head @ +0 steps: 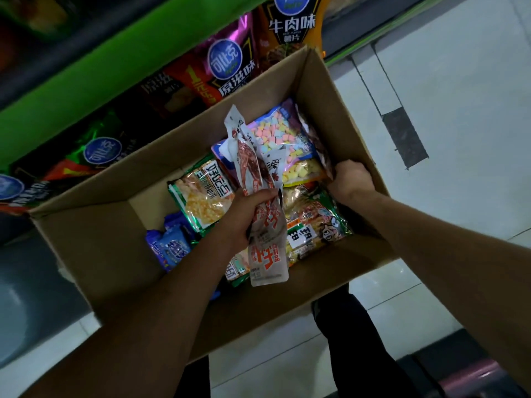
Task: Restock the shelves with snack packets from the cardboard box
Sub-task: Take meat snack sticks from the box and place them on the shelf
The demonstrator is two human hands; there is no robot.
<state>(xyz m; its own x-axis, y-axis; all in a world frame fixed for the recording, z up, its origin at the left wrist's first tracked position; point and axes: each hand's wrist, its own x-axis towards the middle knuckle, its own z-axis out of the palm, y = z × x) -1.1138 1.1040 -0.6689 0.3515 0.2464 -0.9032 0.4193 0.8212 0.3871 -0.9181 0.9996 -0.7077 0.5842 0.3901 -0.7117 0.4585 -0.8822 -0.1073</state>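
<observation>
Forearms reach in from the near edge toward the cardboard box [100, 242], which sits on the tiled floor [459, 110] against the shelf. Left hand [244, 216] is clamped around a fan of several long red-and-white snack packets [253, 168], gripped at mid-length so that both ends stick out loose. Right hand [349, 176] is curled down at the far right corner of the box interior, beside a dark packet [313, 139]; whether it grips that packet or merely presses against it cannot be told. Judgement: the step in hand is gathering matching packets for one trip to the shelf. To do it well, the left hand should square the bundle and tighten before lifting, since the slack ends could slip or snag. Below and beyond the hands lie a pastel candy bag [278, 133], a green-edged cracker bag [201, 193], a cartoon-printed bag [316, 222] and blue packets [172, 245]. Beyond the box, crisp bags [230, 67] crowd the lower shelf under a green shelf edge [100, 81], leaving little visible room there.
</observation>
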